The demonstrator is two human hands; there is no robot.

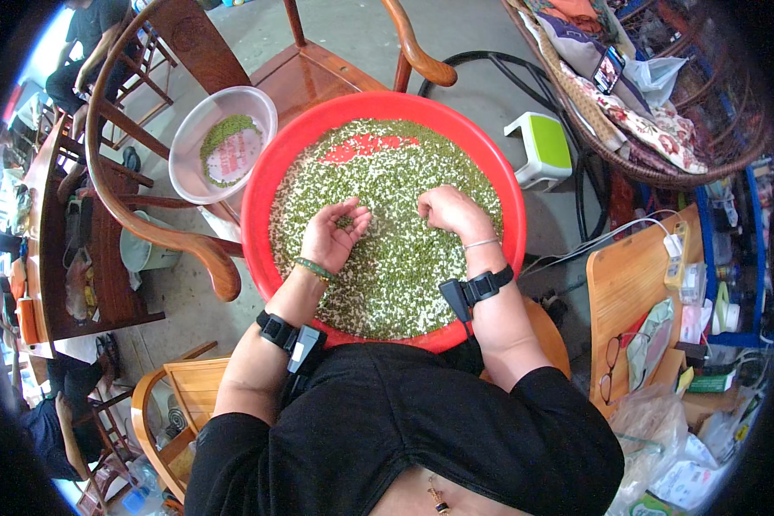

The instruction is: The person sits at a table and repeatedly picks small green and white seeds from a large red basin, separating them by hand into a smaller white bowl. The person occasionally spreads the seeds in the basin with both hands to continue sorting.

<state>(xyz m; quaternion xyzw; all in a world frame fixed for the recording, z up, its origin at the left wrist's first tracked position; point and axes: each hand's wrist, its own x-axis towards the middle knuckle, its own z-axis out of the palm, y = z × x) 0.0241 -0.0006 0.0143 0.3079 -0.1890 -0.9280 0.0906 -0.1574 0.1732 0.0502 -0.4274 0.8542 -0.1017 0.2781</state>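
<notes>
A wide red plastic basin in front of me holds a spread layer of small green beans, which look like mung beans, mixed with white pieces. My left hand is palm up over the left half, with a few green beans cupped at its curled fingers. Over the right half, my right hand hangs palm down, fingers bent and drawn together. Whether anything is pinched in those fingertips is hidden. At the basin's upper left, a translucent white bowl contains green beans heaped along one side.
A wooden armchair stands behind the basin and bowl. To the right are a green-topped stool, a cushioned wicker seat and a wooden board with a power strip. Two other people sit at the left.
</notes>
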